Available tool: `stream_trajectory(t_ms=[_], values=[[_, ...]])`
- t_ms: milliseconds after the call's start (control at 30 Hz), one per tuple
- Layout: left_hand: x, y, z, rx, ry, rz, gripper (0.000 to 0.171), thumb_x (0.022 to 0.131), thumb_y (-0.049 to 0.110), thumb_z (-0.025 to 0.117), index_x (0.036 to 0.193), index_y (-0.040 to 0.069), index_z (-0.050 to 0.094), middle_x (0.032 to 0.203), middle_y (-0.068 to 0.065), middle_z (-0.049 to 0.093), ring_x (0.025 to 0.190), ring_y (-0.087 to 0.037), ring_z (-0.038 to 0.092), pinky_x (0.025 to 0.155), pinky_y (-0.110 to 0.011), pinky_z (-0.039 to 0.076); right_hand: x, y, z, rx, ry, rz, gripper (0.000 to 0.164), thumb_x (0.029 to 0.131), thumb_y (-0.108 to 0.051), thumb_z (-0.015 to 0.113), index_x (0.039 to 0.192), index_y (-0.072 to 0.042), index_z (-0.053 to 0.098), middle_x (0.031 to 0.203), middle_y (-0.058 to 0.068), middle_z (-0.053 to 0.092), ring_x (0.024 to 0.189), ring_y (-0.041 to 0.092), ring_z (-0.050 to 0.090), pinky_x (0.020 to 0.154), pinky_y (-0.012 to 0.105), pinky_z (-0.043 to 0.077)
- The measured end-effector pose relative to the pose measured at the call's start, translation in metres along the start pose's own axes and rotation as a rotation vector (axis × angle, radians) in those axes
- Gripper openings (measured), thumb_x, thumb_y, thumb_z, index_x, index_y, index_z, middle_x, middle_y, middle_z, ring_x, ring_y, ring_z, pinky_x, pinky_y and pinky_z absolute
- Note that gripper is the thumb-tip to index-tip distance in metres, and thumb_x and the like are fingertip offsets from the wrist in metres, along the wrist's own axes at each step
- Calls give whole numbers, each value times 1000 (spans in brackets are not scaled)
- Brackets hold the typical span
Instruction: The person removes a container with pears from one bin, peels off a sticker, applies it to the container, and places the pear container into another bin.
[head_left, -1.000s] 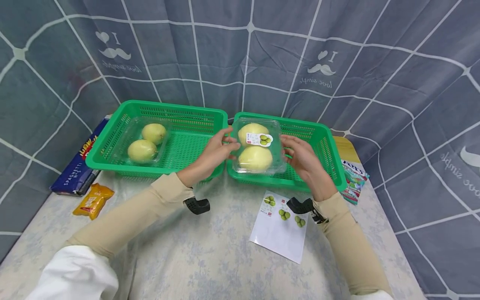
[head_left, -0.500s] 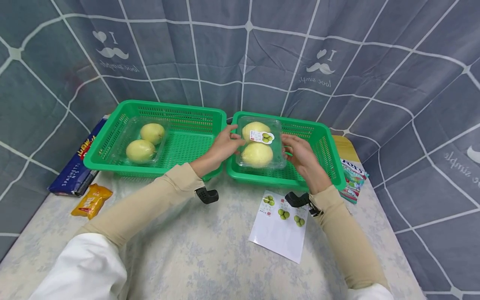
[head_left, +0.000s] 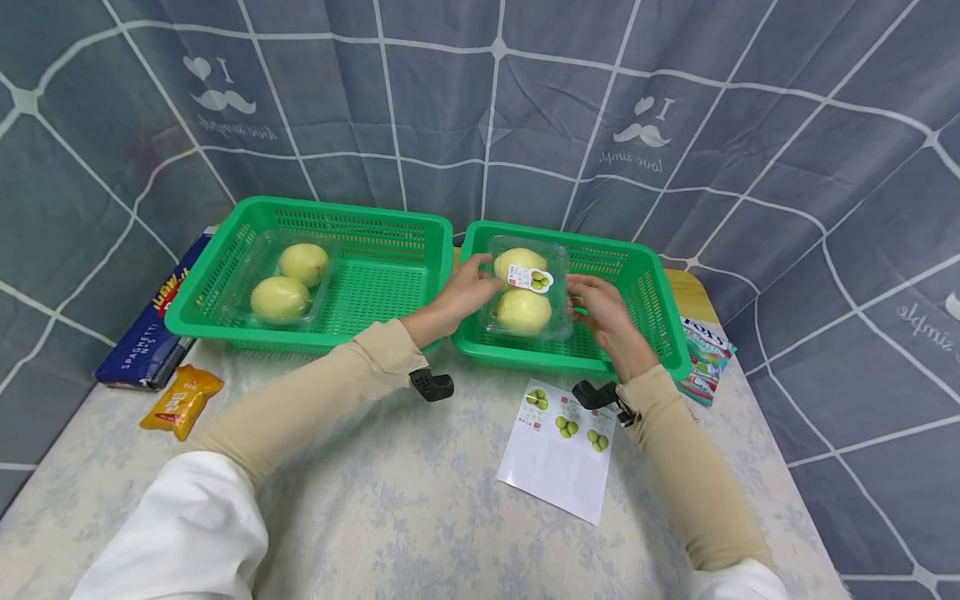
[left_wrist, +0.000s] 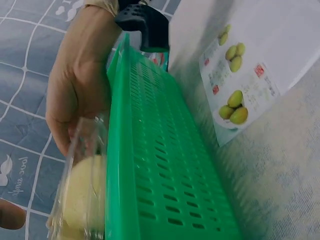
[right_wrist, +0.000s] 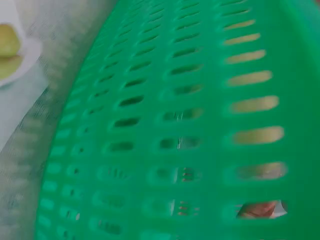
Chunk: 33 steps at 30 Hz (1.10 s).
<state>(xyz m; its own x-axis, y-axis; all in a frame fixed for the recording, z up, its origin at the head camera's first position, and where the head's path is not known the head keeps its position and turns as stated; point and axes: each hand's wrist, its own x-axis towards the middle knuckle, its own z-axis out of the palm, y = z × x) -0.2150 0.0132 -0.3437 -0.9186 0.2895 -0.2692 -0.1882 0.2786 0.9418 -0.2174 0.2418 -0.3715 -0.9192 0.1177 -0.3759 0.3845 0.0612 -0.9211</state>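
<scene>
A clear plastic fruit box (head_left: 558,312) with two pale yellow-green fruits (head_left: 523,312) and a white label (head_left: 530,278) sits low within the right green basket (head_left: 495,358). My left hand (head_left: 465,296) grips its left side, thumb near the upper edge. On the opposite side, my right hand (head_left: 600,308) has its fingers curled against the box. The left wrist view shows that right hand (left_wrist: 80,95) at the box's end, behind the basket wall (left_wrist: 165,165). In the right wrist view the slotted basket wall (right_wrist: 150,120) hides most of the box.
Left of it stands another green basket (head_left: 382,308) with a similar fruit box (head_left: 281,300). A spaghetti box (head_left: 150,342) and an orange packet (head_left: 182,402) lie at the left. A sheet of fruit labels (head_left: 558,458) lies in front, and a colourful bag (head_left: 705,358) at the right.
Between both hands, the fruit box has moved right and settled lower in the right basket. My left hand has followed it rightward; the right hand has barely moved.
</scene>
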Motion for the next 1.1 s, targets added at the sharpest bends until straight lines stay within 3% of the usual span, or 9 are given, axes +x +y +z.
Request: stream_trajectory(t_ms=[167,367,600,833,1100], values=[[5,1,8,16,-7,-26,68,101,21,56,160,12,23,164,-14,28,151,-32,30,120,-53,34,4,6,0,-87,-5,18,42,107,-16,46,147,-6,46,101,-2,49,76,10,50,73,24,47],[10,-2,14,10,-41,-36,71,99,19,54,160,8,19,166,-14,24,153,-32,26,123,-53,29,7,10,0,-180,-22,69,43,107,-16,44,148,-5,41,103,2,48,79,13,51,73,25,50],[14,-8,19,29,-67,-50,74,99,21,52,161,7,14,167,-16,19,155,-32,21,125,-53,26,9,14,-6,-350,-93,53,43,108,-17,41,148,-1,40,107,7,50,82,14,55,89,37,56],[17,-11,23,79,-94,-34,76,101,22,49,162,6,7,168,-17,17,155,-32,22,124,-52,28,7,14,-6,-418,-138,39,45,108,-15,39,149,3,37,125,15,47,88,17,55,97,43,55],[18,-13,23,136,-102,-30,74,104,24,43,162,6,2,170,-16,9,158,-31,11,125,-52,25,5,14,-3,-495,-142,15,46,108,-17,39,150,3,37,144,24,44,103,27,58,98,44,55]])
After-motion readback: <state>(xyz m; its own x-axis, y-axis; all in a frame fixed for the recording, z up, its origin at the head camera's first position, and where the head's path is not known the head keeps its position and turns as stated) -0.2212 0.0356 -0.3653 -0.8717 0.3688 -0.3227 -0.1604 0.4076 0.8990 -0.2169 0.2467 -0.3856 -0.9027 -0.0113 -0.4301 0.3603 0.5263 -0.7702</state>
